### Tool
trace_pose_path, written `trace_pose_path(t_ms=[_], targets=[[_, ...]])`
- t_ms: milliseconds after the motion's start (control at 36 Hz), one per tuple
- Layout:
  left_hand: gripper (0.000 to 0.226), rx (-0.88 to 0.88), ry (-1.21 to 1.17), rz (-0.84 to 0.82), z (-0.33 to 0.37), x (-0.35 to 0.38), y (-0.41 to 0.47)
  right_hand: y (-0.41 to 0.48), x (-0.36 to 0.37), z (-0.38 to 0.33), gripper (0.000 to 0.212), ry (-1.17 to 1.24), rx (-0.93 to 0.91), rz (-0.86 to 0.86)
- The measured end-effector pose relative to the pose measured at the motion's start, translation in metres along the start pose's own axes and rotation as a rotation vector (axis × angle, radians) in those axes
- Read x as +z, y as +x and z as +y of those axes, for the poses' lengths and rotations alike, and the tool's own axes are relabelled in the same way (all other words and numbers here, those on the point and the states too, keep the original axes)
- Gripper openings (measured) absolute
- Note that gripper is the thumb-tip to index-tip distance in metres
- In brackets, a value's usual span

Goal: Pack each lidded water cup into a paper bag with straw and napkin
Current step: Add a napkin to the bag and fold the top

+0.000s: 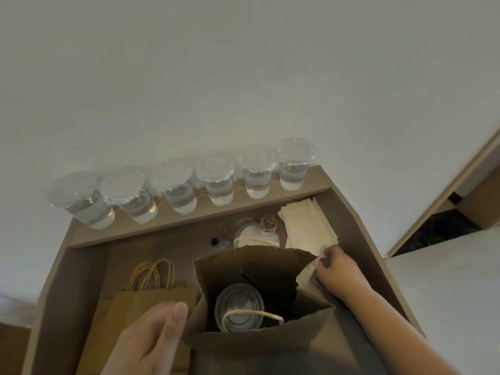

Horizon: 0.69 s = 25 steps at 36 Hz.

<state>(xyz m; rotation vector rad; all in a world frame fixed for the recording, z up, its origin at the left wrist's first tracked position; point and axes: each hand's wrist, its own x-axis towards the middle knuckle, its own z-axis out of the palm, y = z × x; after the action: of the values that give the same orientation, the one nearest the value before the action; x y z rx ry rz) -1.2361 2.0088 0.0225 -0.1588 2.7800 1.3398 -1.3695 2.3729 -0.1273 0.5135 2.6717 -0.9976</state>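
I observe the paper bag (259,345) standing open, with one lidded water cup (239,307) upright inside. The left hand (151,339) rests straight-fingered against the bag's left wall. The right hand (338,269) pinches a napkin (307,276) at the right rim (six further lidded cups (219,182) line the rear ledge (189,220)).
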Motion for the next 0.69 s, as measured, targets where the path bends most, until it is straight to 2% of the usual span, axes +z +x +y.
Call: trace_pose_path(t_ms=[83, 167, 333, 417, 556, 694], targets=[[0.055, -0.054, -0.002, -0.050, 0.011, 0.002, 0.001, 0.021, -0.005, -0.011, 0.033, 0.093, 0.187, 0.073], [0.041, -0.075, -0.037, -0.052, 0.022, 0.002, 0.001, 0.036, -0.009, -0.014, 0.047, 0.130, 0.307, -0.019], [0.044, -0.174, -0.014, -0.106, 0.011, -0.001, 0.001, 0.056, 0.003, -0.008, 0.043, 0.069, 0.290, -0.001], [0.055, -0.194, 0.017, -0.107, 0.007, -0.003, 0.002, 0.061, 0.011, -0.003, 0.028, 0.047, 0.255, -0.004], [0.047, -0.196, 0.035, -0.108, 0.005, -0.001, 0.005, 0.049, 0.004, -0.012, 0.016, 0.090, 0.138, -0.006], [0.051, -0.161, 0.054, -0.154, -0.008, 0.000, 0.011, -0.011, -0.065, -0.063, 0.009, 0.198, -0.157, 0.169]])
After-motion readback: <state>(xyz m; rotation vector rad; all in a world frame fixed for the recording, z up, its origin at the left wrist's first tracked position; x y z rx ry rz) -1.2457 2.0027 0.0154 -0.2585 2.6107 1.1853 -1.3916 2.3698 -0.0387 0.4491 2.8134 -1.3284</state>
